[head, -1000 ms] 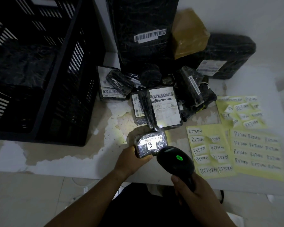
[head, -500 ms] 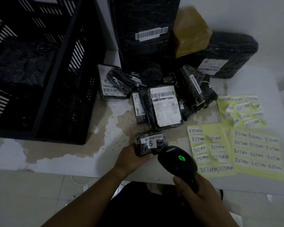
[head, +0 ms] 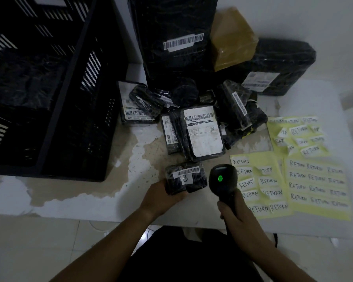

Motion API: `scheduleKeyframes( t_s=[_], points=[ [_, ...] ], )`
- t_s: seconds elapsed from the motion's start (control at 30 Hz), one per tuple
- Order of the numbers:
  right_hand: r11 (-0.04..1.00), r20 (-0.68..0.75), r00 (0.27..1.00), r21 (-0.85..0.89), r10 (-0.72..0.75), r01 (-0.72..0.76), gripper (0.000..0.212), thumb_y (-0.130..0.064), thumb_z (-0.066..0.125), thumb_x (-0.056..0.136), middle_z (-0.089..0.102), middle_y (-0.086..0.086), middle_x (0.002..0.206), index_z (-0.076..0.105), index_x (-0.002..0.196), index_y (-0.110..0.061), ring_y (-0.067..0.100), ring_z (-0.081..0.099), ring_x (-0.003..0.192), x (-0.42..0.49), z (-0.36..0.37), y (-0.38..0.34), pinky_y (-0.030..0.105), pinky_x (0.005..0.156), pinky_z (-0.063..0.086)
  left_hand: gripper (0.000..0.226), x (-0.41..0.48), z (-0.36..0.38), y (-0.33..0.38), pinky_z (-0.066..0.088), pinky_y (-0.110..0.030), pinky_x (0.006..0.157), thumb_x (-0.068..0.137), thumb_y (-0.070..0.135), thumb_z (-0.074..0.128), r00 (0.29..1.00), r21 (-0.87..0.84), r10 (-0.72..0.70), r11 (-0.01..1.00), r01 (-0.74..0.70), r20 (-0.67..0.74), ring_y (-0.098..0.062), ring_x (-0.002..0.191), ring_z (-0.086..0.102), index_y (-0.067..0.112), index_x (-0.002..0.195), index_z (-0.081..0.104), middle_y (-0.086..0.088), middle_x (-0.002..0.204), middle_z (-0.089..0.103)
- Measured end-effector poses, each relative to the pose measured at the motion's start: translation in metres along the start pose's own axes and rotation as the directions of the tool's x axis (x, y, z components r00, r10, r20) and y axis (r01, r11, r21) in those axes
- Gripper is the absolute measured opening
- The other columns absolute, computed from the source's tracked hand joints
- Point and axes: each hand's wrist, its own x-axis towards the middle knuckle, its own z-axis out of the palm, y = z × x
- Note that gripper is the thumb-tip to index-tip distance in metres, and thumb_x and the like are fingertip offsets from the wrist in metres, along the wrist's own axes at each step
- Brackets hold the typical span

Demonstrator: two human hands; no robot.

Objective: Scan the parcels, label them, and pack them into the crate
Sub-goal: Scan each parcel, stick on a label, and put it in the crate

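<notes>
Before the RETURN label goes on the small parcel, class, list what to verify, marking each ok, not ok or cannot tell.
1. Left hand grips small parcel: ok.
2. Parcel barcode faces up, uncovered: ok.
3. Right hand holds scanner, green light on: ok.
4. Scan registered: cannot tell.
5. Hand free for peeling from RETURN label sheets: not ok.
6. Room in crate: cannot tell.

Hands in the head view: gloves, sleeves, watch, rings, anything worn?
Nothing worn on them. The left hand and right hand are bare, no gloves; no rings can be made out in the dim light. The left forearm and right forearm are bare to the frame edge: no sleeves, watch or bands. Between them shows a plain dark garment.
</notes>
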Motion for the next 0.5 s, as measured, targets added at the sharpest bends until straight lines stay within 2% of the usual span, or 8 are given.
scheduleKeyframes(
  t_s=[0.07,0.13,0.27,0.33,0.4,0.5],
  points=[
    [0.998,-0.028,0.999,-0.063,-0.018,0.016,0.016,-0.023,0.05,0.099,0.042,0.016,0.072,0.041,0.111,-0.027,0.018,0.041,0.055,0.018,0.001,0.016,0.031,0.059,0.032,0.064,-0.001,-0.004,-0.001,0.046,-0.019,0.092,0.077,0.058,0.081,0.999,-0.002,0.017,1.0,-0.017,0.037,-0.012,0.117,0.064,0.033,0.133,0.063,0.008,0.132,0.067],
    [0.994,-0.044,0.999,-0.109,-0.023,0.018,0.024,-0.018,0.054,0.095,0.043,0.006,0.07,0.039,0.113,-0.023,0.015,0.041,0.056,0.034,0.001,0.028,0.029,0.056,0.032,0.062,-0.002,-0.009,-0.002,0.045,-0.019,0.095,0.079,0.06,0.078,0.996,-0.014,0.035,0.999,-0.034,0.077,-0.009,0.119,0.062,0.039,0.134,0.06,0.01,0.135,0.065],
    [0.982,-0.061,0.998,-0.188,0.0,-0.011,0.036,-0.019,0.062,0.087,0.054,0.008,0.083,0.044,0.118,-0.016,0.018,0.05,0.062,0.061,0.007,0.051,0.029,0.056,0.037,0.061,-0.008,-0.019,-0.005,0.043,-0.02,0.097,0.077,0.066,0.073,0.989,-0.063,0.008,0.998,0.001,0.147,-0.004,0.115,0.059,0.05,0.133,0.052,0.016,0.135,0.061],
    [0.972,-0.07,0.997,-0.235,0.016,-0.032,0.043,-0.024,0.067,0.083,0.061,0.005,0.093,0.046,0.121,-0.016,0.019,0.058,0.068,0.072,0.013,0.059,0.028,0.057,0.041,0.063,-0.013,-0.023,-0.008,0.044,-0.022,0.097,0.069,0.077,0.072,0.988,-0.107,-0.005,0.994,0.022,0.156,-0.004,0.116,0.059,0.056,0.125,0.051,0.019,0.132,0.06],
    [0.963,-0.064,0.998,-0.27,0.003,-0.02,0.05,-0.029,0.071,0.08,0.065,0.003,0.103,0.047,0.123,-0.017,0.022,0.064,0.072,0.079,0.021,0.063,0.028,0.057,0.045,0.081,-0.018,-0.029,-0.013,0.048,-0.03,0.102,0.052,0.09,0.071,0.99,-0.167,-0.019,0.985,0.042,0.138,-0.007,0.119,0.06,0.057,0.123,0.052,0.019,0.131,0.062],
    [0.965,-0.07,0.997,-0.262,-0.036,0.017,0.055,-0.032,0.076,0.076,0.066,0.004,0.108,0.048,0.122,-0.018,0.022,0.067,0.077,0.085,0.032,0.062,0.028,0.058,0.049,0.098,-0.024,-0.04,-0.02,0.049,-0.041,0.107,0.043,0.09,0.075,0.989,-0.25,-0.069,0.963,0.101,0.133,-0.013,0.119,0.062,0.049,0.129,0.054,0.016,0.131,0.064]
  ],
)
